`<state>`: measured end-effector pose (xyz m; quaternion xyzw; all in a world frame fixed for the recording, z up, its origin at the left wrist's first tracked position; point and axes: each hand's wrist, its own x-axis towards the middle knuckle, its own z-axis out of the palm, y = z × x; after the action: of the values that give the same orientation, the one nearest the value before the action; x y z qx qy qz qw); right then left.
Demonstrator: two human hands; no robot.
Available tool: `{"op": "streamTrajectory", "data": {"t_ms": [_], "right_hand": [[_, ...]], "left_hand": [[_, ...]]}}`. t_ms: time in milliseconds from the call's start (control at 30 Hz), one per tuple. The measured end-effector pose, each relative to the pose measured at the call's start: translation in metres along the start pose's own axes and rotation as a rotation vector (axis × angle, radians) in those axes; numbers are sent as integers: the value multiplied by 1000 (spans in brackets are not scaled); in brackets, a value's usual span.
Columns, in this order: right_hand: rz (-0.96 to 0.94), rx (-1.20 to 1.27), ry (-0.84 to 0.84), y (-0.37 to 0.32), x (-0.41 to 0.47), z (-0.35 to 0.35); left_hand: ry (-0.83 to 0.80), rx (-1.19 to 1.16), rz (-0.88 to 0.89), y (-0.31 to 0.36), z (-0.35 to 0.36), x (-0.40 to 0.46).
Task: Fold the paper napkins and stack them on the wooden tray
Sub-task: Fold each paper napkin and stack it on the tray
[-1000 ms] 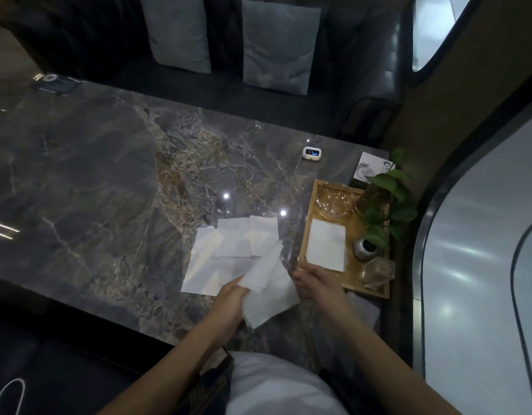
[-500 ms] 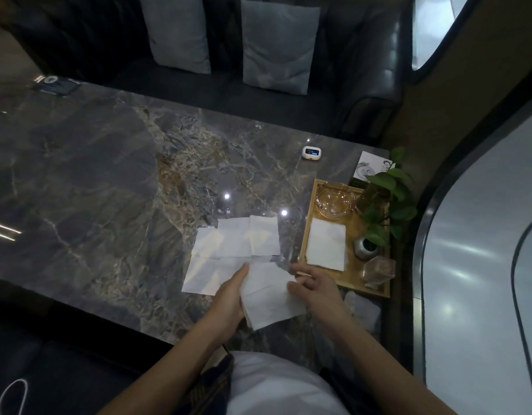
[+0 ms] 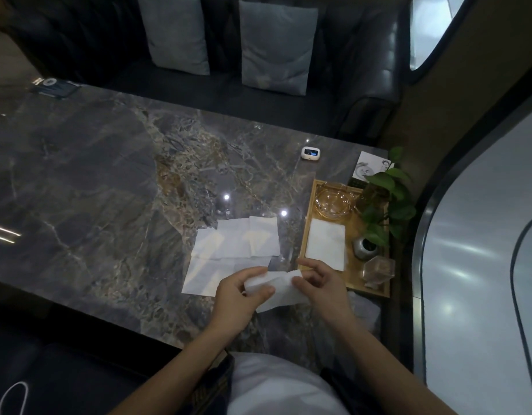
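Note:
Both hands hold one white paper napkin (image 3: 278, 290) just above the near edge of the marble table. My left hand (image 3: 239, 298) pinches its left side and my right hand (image 3: 323, 284) pinches its right side; the napkin is bent over between them. Several unfolded white napkins (image 3: 233, 254) lie overlapping on the table just beyond my left hand. To the right sits the wooden tray (image 3: 303, 235), and a folded napkin (image 3: 326, 247) lies flat on its left half, just beyond my right hand.
The tray also carries a glass bowl (image 3: 333, 200), a small grey pot (image 3: 365, 248) with a leafy plant (image 3: 384, 199), and a faceted glass (image 3: 377, 269). A small white device (image 3: 309, 153) and a printed card (image 3: 368, 169) lie beyond the tray. A dark sofa with cushions lies behind the table.
The napkin was lifted from the pile, opened flat between my hands, and is now bent over on itself. Both hands have drawn closer together.

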<state>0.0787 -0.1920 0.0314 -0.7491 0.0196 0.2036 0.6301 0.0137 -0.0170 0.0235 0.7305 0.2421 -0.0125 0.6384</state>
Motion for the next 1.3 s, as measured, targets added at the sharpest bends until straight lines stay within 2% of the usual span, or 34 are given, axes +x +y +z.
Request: {"op": "streamTrajectory", "data": {"t_ms": [233, 333, 400, 500, 567, 600, 733, 833, 933, 1067, 1300], "right_hand": [[-28, -86, -14, 1, -1, -1], [-225, -454, 16, 4, 1, -7], [-413, -706, -61, 2, 4, -9], [-418, -853, -190, -9, 6, -3], [-372, -798, -238, -14, 5, -1], [-338, -736, -249, -15, 3, 0], [-153, -375, -169, -18, 4, -5], [-64, -194, -130, -22, 3, -11], [3, -102, -183, -22, 1, -16], [71, -74, -251, -23, -1, -17], [35, 33, -39, -21, -2, -17]], "left_hand": [[55, 103, 83, 4, -2, -1], [30, 244, 196, 7, -3, 0], [-4, 383, 278, 11, -3, 0], [-18, 641, 440, 12, 0, 2], [-51, 681, 454, 14, 1, 3], [-83, 628, 402, 18, 1, 3], [-210, 191, 52, 28, -6, 8], [-177, 98, -22, 27, -10, 12], [-96, -154, -134, 30, -5, 14], [-65, -195, -150, 33, 1, 16], [-41, -146, -78, 34, 12, 15]]}}
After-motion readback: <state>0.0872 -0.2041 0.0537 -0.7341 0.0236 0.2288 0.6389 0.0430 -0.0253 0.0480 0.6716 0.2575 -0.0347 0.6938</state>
